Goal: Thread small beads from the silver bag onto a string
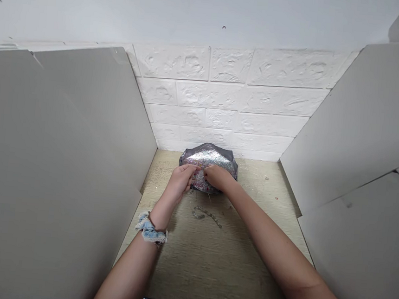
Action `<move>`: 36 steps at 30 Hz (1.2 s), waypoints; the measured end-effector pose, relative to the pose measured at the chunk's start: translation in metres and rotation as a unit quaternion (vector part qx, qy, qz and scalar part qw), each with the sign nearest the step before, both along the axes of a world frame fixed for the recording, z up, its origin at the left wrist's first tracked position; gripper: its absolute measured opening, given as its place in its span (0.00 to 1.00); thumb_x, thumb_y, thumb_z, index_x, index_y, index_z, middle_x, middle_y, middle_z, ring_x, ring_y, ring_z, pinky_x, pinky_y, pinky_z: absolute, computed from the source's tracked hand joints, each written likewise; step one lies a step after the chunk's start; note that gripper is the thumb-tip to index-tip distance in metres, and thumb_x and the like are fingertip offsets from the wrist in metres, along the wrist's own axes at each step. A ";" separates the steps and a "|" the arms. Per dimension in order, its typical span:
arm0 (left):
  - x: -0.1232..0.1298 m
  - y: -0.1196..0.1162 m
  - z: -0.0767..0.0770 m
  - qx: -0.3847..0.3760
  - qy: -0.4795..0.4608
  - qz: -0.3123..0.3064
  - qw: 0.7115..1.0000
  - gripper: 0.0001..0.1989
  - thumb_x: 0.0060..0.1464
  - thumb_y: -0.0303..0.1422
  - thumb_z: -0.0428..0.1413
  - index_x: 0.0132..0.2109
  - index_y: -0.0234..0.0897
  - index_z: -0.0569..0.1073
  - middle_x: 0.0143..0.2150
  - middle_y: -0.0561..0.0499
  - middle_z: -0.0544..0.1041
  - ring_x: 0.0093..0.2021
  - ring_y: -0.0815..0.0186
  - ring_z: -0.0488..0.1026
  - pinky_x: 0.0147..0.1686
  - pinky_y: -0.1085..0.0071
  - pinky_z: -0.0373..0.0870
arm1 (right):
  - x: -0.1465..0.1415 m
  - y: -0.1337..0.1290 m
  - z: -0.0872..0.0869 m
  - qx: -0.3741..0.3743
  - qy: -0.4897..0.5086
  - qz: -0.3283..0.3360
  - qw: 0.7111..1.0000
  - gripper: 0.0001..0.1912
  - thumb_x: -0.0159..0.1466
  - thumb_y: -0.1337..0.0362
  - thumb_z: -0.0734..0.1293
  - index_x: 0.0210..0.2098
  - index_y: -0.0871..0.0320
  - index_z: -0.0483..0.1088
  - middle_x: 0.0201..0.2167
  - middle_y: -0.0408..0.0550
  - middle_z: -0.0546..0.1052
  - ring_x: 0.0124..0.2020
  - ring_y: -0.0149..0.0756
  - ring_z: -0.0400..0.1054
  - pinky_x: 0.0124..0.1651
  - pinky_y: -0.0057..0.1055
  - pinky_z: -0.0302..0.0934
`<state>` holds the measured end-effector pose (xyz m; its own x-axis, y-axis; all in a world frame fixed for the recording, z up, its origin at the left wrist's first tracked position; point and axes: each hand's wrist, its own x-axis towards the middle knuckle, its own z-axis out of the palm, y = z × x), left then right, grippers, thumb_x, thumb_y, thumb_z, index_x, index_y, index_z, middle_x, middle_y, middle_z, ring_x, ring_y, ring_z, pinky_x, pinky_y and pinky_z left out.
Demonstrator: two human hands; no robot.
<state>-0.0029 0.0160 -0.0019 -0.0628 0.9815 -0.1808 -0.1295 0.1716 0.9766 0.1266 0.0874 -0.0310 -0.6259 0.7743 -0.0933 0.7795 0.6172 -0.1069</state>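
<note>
A shiny silver-grey pouch [208,156] sits against the back wall, its glittery surface strewn with small coloured bits, some red and pink. Over its front, my left hand [182,178] has thumb and forefinger pinched together. Just to the right, my right hand [218,176] is closed with its fingers curled, close to the left fingertips. What either hand holds is too small to make out. A thin pale thread [209,197] hangs below the pouch's front edge. Nearer to me, a curved strand of small greyish beads [209,213] lies on the table.
The wooden table [210,267] ends at a white brick-patterned wall [221,95]. Grey panels stand on the left [62,156] and right [357,135]. A few tiny specks lie at the table's right. A blue-and-white scrunchie [151,229] circles my left wrist.
</note>
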 end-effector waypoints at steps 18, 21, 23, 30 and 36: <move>0.003 0.001 0.002 -0.002 0.045 0.012 0.999 0.10 0.45 0.35 0.50 0.32 0.31 0.69 0.13 0.61 0.48 0.12 0.79 0.43 0.12 0.79 0.38 | -0.001 0.006 0.000 0.006 0.014 0.031 0.999 0.13 0.59 0.72 0.54 0.33 0.63 0.69 0.34 0.53 0.73 0.36 0.38 0.67 0.37 0.28 0.56; 0.003 0.001 0.002 -0.001 0.051 0.010 0.999 0.10 0.45 0.35 0.50 0.31 0.31 0.69 0.13 0.61 0.48 0.13 0.79 0.43 0.12 0.80 0.38 | -0.003 0.005 -0.001 0.005 0.023 0.054 0.998 0.14 0.58 0.74 0.54 0.31 0.62 0.70 0.33 0.51 0.73 0.36 0.36 0.67 0.39 0.28 0.56; 0.003 0.001 0.002 0.000 0.057 0.011 0.998 0.10 0.45 0.35 0.50 0.31 0.31 0.69 0.13 0.61 0.48 0.13 0.79 0.43 0.12 0.80 0.39 | -0.004 0.004 -0.001 0.006 0.019 0.066 0.998 0.15 0.58 0.75 0.54 0.32 0.61 0.71 0.34 0.51 0.73 0.37 0.36 0.66 0.40 0.28 0.55; 0.004 0.002 0.004 -0.006 0.057 0.013 0.998 0.10 0.45 0.34 0.49 0.31 0.32 0.69 0.12 0.62 0.48 0.12 0.79 0.43 0.12 0.80 0.38 | -0.005 -0.003 0.010 0.005 -0.004 0.082 0.997 0.14 0.58 0.75 0.55 0.32 0.65 0.72 0.34 0.55 0.73 0.36 0.38 0.66 0.41 0.31 0.55; 0.005 0.001 0.005 -0.003 0.064 0.023 0.998 0.09 0.45 0.34 0.49 0.30 0.32 0.69 0.12 0.62 0.48 0.12 0.78 0.43 0.12 0.79 0.38 | -0.007 -0.006 0.010 -0.002 0.008 0.073 0.997 0.13 0.57 0.76 0.56 0.28 0.65 0.72 0.31 0.55 0.73 0.33 0.37 0.66 0.38 0.29 0.55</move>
